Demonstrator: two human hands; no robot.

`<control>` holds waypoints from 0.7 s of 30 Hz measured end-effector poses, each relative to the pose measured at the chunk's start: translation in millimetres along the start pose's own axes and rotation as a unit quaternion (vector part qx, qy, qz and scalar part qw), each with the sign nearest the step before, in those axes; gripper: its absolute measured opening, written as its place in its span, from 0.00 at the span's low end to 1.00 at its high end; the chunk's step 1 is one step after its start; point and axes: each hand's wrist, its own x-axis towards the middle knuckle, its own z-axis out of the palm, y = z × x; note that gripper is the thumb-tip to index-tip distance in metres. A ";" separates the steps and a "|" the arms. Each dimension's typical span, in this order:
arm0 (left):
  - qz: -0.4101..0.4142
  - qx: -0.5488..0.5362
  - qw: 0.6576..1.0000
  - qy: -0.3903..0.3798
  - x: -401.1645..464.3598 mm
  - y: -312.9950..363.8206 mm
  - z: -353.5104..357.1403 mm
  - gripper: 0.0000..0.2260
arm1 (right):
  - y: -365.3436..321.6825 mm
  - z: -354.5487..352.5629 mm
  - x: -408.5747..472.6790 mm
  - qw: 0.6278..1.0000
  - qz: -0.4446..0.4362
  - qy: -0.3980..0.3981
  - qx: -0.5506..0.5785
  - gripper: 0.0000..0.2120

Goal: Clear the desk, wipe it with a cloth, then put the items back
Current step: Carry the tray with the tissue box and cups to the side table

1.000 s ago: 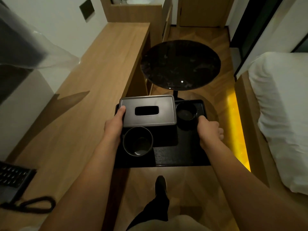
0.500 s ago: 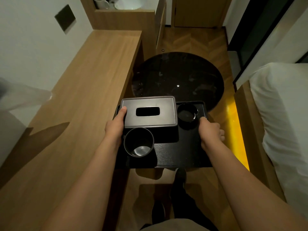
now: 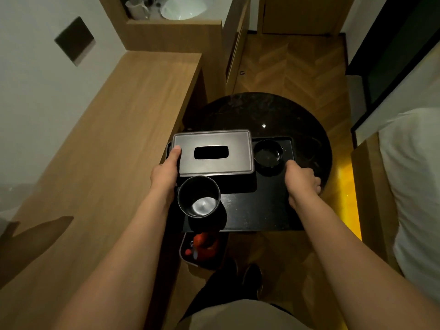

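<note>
I carry a black tray (image 3: 259, 210) in the air beside the wooden desk (image 3: 114, 148). My left hand (image 3: 165, 173) grips the tray's left edge, its thumb lying against the dark tissue box (image 3: 213, 152). My right hand (image 3: 301, 181) grips the tray's right edge. On the tray stand the tissue box at the back, a dark cup (image 3: 198, 196) at the front left and a small black ashtray (image 3: 267, 153) at the back right. The tray's far end hangs over the round black table (image 3: 262, 110).
A small bin (image 3: 202, 250) with red rubbish stands on the floor under the tray, by the desk's side. A bed (image 3: 412, 186) with white linen lies on the right. A wooden cabinet (image 3: 176, 34) holding white ware stands beyond the desk. My shoes (image 3: 252, 275) are on the parquet floor.
I have walked forward with the tray, so the round table is now under its far end. The phone on the desk has left view and the bin has appeared below.
</note>
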 end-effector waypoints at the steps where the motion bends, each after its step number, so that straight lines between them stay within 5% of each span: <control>1: -0.003 0.007 1.000 0.002 8.3 4.9 6.6 0.35 | -6.6 3.1 7.4 1.000 -0.001 0.001 -0.001 0.33; 21: -0.034 0.093 0.995 -0.004 207.1 85.3 162.4 0.56 | -131.3 83.7 177.1 0.999 0.025 0.002 -0.032 0.34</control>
